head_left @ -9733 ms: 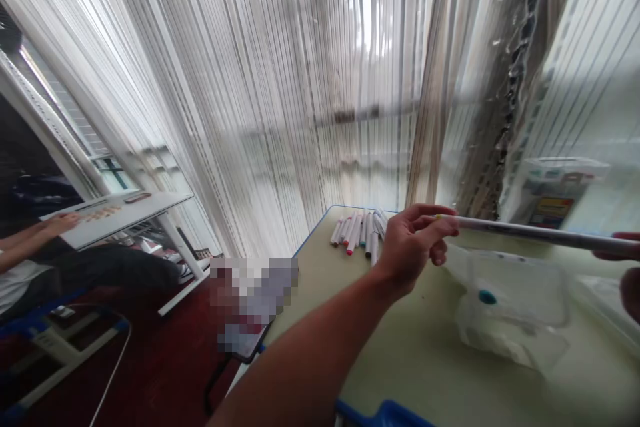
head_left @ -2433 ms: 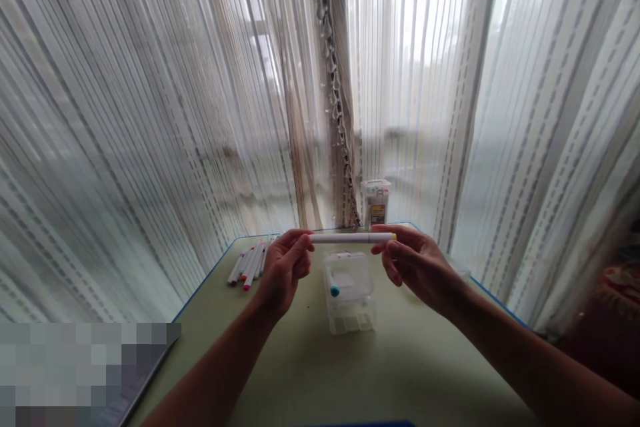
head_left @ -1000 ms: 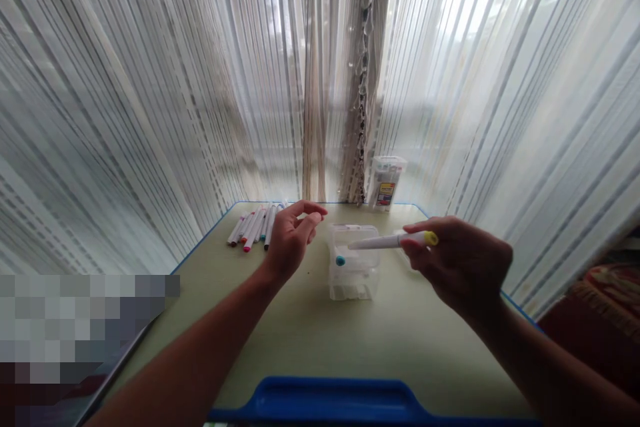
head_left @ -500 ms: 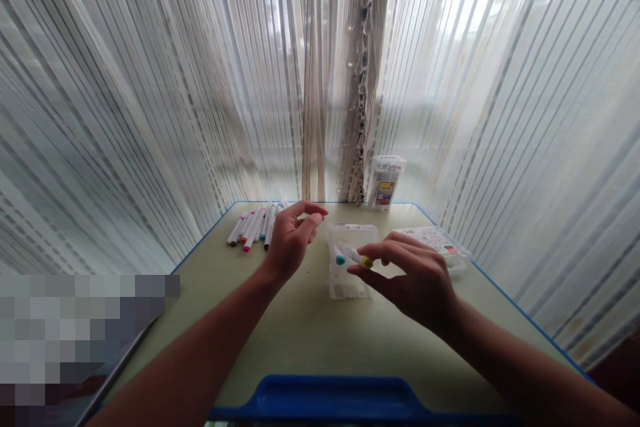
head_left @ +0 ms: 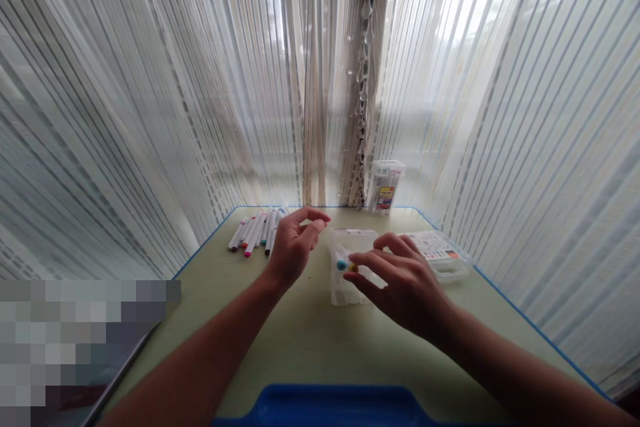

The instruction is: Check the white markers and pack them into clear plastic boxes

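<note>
My right hand (head_left: 395,273) pinches a white marker with a yellow end (head_left: 353,267) between thumb and fingertips, over the clear plastic case (head_left: 340,297). Beside it, in the case, lies another marker with a blue end (head_left: 342,265). The right fingers cover part of the case and most of the yellow marker's body. My left hand (head_left: 296,240) hovers at the left of the case, its fingers loosely curled with a small gap at the thumb and nothing visible between them.
Several white markers with coloured ends (head_left: 255,230) lie in a heap at the back left. A clear lidded box with a label (head_left: 385,190) stands upright at the back. A printed clear case lid (head_left: 435,247) lies at the right. Striped curtains (head_left: 200,80) hang around the table (head_left: 280,347).
My right hand has brought the yellow-ended marker left and down, next to the blue-ended one in the case. My left hand has hardly moved. The view has tilted slightly up.
</note>
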Available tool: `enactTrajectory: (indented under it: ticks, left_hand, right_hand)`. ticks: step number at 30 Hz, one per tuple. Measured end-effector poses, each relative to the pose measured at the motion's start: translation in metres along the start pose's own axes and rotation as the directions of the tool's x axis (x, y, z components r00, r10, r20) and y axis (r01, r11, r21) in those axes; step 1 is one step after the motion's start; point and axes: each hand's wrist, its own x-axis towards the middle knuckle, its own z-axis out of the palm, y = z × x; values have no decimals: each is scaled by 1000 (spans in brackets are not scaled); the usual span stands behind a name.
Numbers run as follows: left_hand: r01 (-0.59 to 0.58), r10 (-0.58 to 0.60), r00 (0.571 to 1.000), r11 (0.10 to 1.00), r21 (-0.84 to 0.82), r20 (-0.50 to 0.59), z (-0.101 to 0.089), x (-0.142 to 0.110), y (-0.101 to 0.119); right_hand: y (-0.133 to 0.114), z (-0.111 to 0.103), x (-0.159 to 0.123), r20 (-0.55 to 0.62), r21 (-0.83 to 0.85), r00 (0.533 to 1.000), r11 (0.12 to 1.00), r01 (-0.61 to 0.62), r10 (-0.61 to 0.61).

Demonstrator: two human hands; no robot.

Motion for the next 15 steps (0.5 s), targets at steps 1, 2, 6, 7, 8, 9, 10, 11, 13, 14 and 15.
enactTrajectory:
  ticks: [1,2,6,7,8,9,10,11,13,14,15]
  left_hand:
    - [-3,3,1000,1000,0,1,0,0,0]
    - [-3,3,1000,1000,-1,2,0,0,0]
    - [13,-13,1000,1000,1,12,0,-1,0]
    - [16,-16,1000,1000,2,15,0,-1,0]
    - [17,-17,1000,1000,2,17,0,-1,0]
    - [18,-18,1000,1000,2,16,1,-1,0]
    - [19,-19,1000,1000,2,15,1,-1,0]
    - [22,-22,1000,1000,2,12,1,-1,0]
    - [27,-27,1000,1000,1,7,1,-1,0]
    - [29,-29,1000,1000,2,6,1,-2,-1]
    - [31,-31,1000,1000,4,6,1,-2,-2]
  right_hand:
    - [-1,0,0,0,-16,1000,1000,-1,1]
    - [-2,1,0,0,-29,1000,1000,-1,1]
    - [-6,4,0,-2,-58,1000,998,3,-3]
    - [-6,4,0,0,-69,1000,998,8,-8]
    - [-7,5,0,1,-83,1000,996,14,-14]
    - [-8,5,0,7,-96,1000,995,18,-17]
    - [-8,5,0,16,-108,1000,994,20,-18]
    - [-9,5,0,30,-118,999,993,22,-19]
    - [-10,5,0,56,-139,998,990,21,-13]
    - [-11,5,-1,63,-151,998,988,21,-12]
    - [-11,5,-1,65,-161,998,987,24,-13]
